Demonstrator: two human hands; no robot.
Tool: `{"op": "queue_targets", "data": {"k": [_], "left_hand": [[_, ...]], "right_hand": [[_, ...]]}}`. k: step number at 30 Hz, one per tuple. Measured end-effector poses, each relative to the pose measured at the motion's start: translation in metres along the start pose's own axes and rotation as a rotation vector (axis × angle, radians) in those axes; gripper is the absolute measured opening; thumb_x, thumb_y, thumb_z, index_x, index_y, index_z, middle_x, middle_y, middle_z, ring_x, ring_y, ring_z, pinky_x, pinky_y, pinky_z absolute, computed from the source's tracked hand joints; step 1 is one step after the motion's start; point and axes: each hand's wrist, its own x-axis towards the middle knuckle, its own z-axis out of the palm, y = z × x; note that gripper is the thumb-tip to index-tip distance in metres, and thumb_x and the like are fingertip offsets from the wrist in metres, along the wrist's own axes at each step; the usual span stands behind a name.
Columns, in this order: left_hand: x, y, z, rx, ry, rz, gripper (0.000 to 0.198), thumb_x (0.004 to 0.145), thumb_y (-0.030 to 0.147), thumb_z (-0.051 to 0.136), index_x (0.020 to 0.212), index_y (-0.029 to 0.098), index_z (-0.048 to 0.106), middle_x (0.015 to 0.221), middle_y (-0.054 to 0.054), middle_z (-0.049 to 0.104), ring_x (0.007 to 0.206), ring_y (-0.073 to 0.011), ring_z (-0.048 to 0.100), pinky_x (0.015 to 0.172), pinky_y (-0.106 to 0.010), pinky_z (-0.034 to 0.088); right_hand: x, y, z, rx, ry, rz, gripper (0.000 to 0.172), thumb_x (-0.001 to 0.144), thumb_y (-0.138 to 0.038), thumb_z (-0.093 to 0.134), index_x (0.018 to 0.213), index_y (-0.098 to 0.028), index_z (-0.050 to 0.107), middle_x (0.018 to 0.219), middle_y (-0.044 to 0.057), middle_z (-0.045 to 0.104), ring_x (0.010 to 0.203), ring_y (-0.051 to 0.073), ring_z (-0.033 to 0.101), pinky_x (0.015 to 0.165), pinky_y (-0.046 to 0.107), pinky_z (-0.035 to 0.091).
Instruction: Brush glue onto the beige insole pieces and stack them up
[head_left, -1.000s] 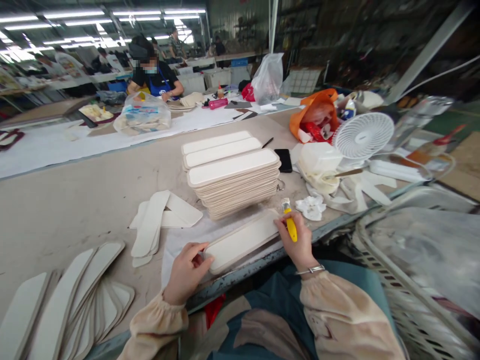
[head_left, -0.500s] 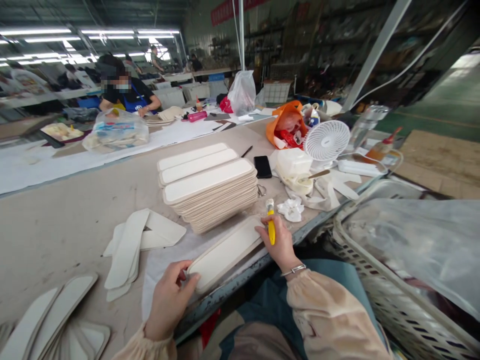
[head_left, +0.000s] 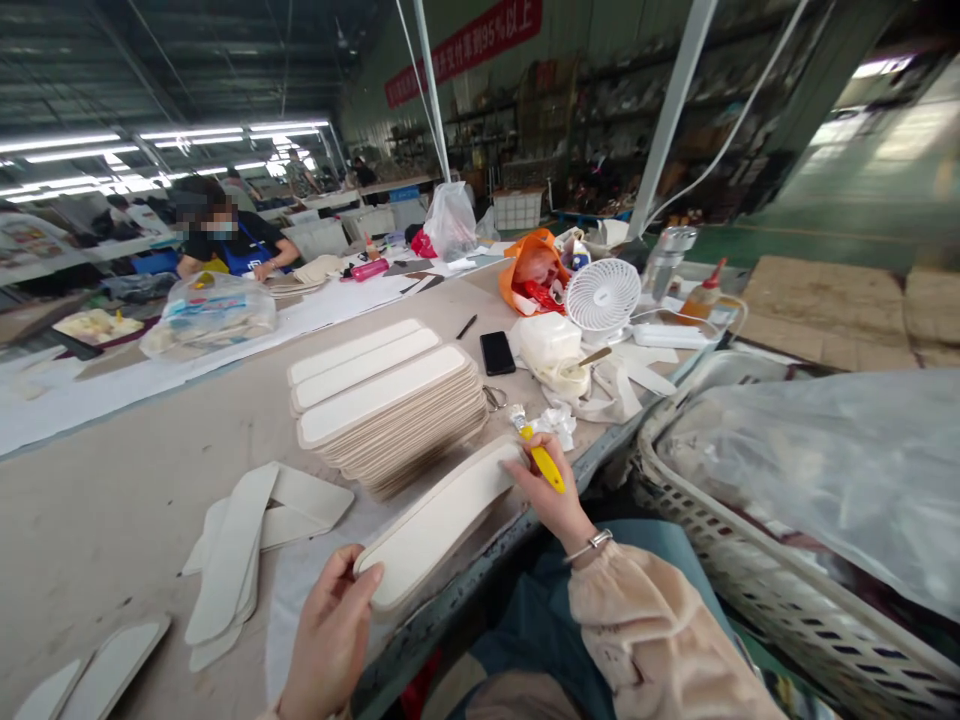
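Note:
Between my hands is a long pale strip with rounded ends (head_left: pixel 439 525), slightly bowed and tilted near the table's front edge. My left hand (head_left: pixel 334 625) pinches its near left end, thumb on top. At the far right end, my right hand (head_left: pixel 551 490) grips the strip and also keeps a yellow-handled brush (head_left: pixel 546 466) tucked between thumb and fingers, bristles pointing away. Just beyond the strip stands a thick stack of similar strips (head_left: pixel 397 420). To the left, several loose strips (head_left: pixel 232 555) lie crossed over each other, and more strips (head_left: pixel 112 665) sit at the lower left.
A black phone (head_left: pixel 497 353), scissors (head_left: pixel 495 398), crumpled tissue (head_left: pixel 555 425) and a white plastic tub (head_left: pixel 551 340) lie behind the work. A small white fan (head_left: pixel 603 297) stands farther back. At right is a plastic basket (head_left: pixel 720 530) with clear sheeting. Across the table sits another person (head_left: pixel 232 240).
The strip now bows upward and seems lifted a little from the table. The brush has tipped, its handle end swinging right. My view has turned somewhat to the right and up.

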Motion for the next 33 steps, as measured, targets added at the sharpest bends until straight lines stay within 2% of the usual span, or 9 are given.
{"op": "queue_targets", "data": {"k": [3,6,11,18,22,25,28,33], "left_hand": [[-0.01,-0.001,0.014,-0.012,-0.022,-0.052,0.026,0.072,0.039,0.07,0.085,0.023,0.054,0.07,0.003,0.059,0.059,-0.0145,0.055,0.05,-0.024,0.043],[-0.02,-0.007,0.025,-0.019,-0.022,-0.104,0.029,0.07,0.04,0.072,0.086,0.023,0.055,0.067,0.004,0.059,0.057,-0.0148,0.056,0.049,-0.025,0.044],[-0.032,-0.018,0.041,-0.152,-0.034,-0.176,0.031,0.066,0.037,0.076,0.084,0.024,0.055,0.076,0.001,0.066,0.071,-0.0206,0.064,0.056,-0.028,0.051],[-0.04,-0.024,0.058,-0.234,-0.036,-0.245,0.036,0.06,0.033,0.082,0.087,0.021,0.061,0.083,-0.002,0.071,0.085,-0.0254,0.067,0.069,-0.03,0.054],[-0.044,-0.022,0.066,-0.226,-0.072,-0.27,0.039,0.061,0.032,0.08,0.094,0.021,0.065,0.092,-0.005,0.073,0.091,-0.027,0.066,0.074,-0.032,0.054],[-0.049,-0.02,0.072,-0.215,-0.161,-0.317,0.039,0.062,0.032,0.077,0.098,0.02,0.068,0.095,-0.007,0.073,0.092,-0.0278,0.066,0.076,-0.035,0.054],[-0.054,-0.023,0.079,-0.23,-0.227,-0.375,0.041,0.06,0.03,0.076,0.098,0.016,0.071,0.088,-0.01,0.073,0.089,-0.0297,0.066,0.073,-0.037,0.053],[-0.059,-0.032,0.085,-0.253,-0.246,-0.424,0.04,0.058,0.03,0.077,0.094,0.013,0.073,0.078,-0.009,0.072,0.081,-0.0278,0.066,0.068,-0.034,0.051]], "right_hand": [[0.006,-0.012,-0.007,0.151,0.035,0.04,0.042,0.067,-0.035,0.074,0.091,-0.028,0.039,0.069,-0.008,0.045,0.056,0.013,0.048,0.053,0.025,0.044],[0.01,-0.021,-0.017,0.194,0.065,0.06,0.045,0.064,-0.037,0.075,0.088,-0.028,0.038,0.067,-0.008,0.044,0.056,0.013,0.048,0.054,0.026,0.045],[0.012,-0.031,-0.032,0.18,0.08,0.093,0.048,0.063,-0.042,0.077,0.088,-0.027,0.038,0.069,-0.007,0.045,0.058,0.013,0.047,0.055,0.025,0.043],[0.015,-0.047,-0.047,0.316,0.103,0.1,0.046,0.061,-0.033,0.081,0.084,-0.026,0.041,0.062,-0.01,0.041,0.052,0.009,0.037,0.05,0.022,0.031],[0.014,-0.048,-0.05,0.316,0.11,0.076,0.043,0.063,-0.032,0.08,0.084,-0.026,0.042,0.059,-0.01,0.037,0.051,0.009,0.032,0.05,0.022,0.028],[0.013,-0.044,-0.051,0.286,0.1,0.047,0.041,0.066,-0.033,0.078,0.085,-0.026,0.043,0.059,-0.01,0.035,0.051,0.009,0.031,0.049,0.022,0.026],[0.013,-0.042,-0.051,0.255,0.094,0.027,0.04,0.067,-0.035,0.078,0.085,-0.025,0.043,0.06,-0.01,0.035,0.052,0.009,0.031,0.05,0.022,0.027],[0.013,-0.04,-0.053,0.202,0.101,0.025,0.039,0.068,-0.038,0.076,0.085,-0.026,0.042,0.058,-0.01,0.034,0.05,0.01,0.03,0.049,0.023,0.026]]}}
